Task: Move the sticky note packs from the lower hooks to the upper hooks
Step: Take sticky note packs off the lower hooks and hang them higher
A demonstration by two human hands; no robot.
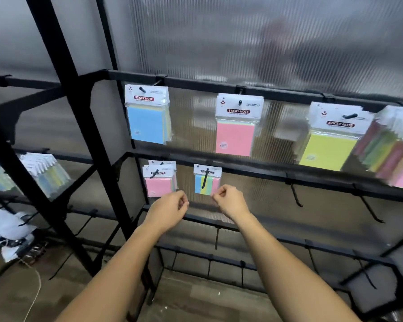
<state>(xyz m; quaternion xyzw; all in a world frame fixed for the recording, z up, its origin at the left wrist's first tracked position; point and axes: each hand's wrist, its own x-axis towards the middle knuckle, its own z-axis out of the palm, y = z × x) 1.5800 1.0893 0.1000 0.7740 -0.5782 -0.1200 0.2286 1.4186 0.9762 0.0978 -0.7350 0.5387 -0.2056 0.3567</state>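
Both grips curl at the left end of the rack's lower rail (254,174). My right grip (228,201) has its fingertips bunched against the lower right corner of the striped sticky note pack (199,185); whether it pinches that corner or only touches it, I cannot tell. My left grip (170,206) is clenched just beneath the lower right corner of the pink sticky note packs (157,185), with nothing visibly between its fingers.

The striped pack hangs upright, long axis vertical, directly above and slightly left of the right grip. Its black hook (205,180) slants out toward me and downward. By my reading, the pack must slide off along that hook, toward me, before it can rise. The right grip is the nearer one to it, the left nearer to the pink stack just beside it.

Above, the upper rail (196,82) already carries a blue pack (147,122), a large pink pack (235,138) straight over the striped one, and a yellow pack (328,151) further right. Two lower hooks remain loaded.
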